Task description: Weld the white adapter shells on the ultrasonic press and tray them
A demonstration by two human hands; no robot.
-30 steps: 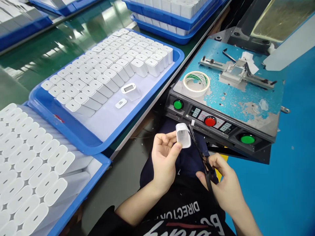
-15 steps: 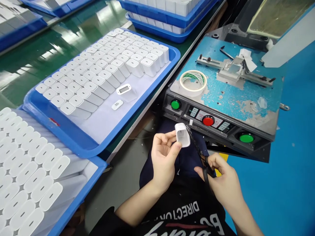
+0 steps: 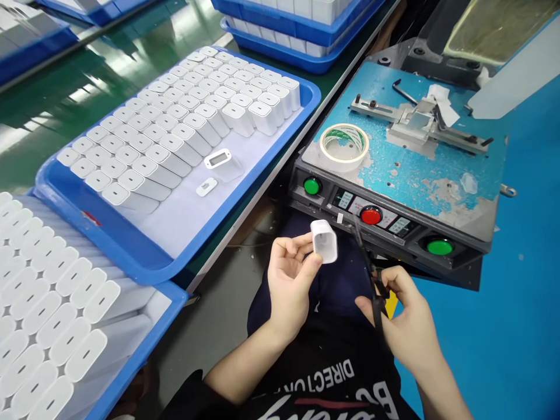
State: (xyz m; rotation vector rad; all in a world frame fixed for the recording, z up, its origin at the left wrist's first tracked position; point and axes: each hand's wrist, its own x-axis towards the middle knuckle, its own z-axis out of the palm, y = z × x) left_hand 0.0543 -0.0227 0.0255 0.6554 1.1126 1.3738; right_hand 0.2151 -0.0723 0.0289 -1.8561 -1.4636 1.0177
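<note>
left hand point(image 3: 289, 286): wrist raised, thumb and fingers clamped on the white housing point(image 3: 324, 242); i hold it above my lap point(image 3: 343, 289), hollow end toward me.
right hand point(image 3: 405, 321): my fingers wrapped around the handles of the black scissors point(image 3: 377, 283); blades blurred, pointing away from me, near the housing, apart from it.
desk point(image 3: 26, 140): glossy green, at my left; carries blue trays point(image 3: 164, 272) filled with rows of similar housings point(image 3: 179, 111).
machine point(image 3: 394, 189): ahead and right; worn blue plate, tape roll point(image 3: 344, 166) on top.
floor point(image 3: 516, 326): bright blue at my right.
</note>
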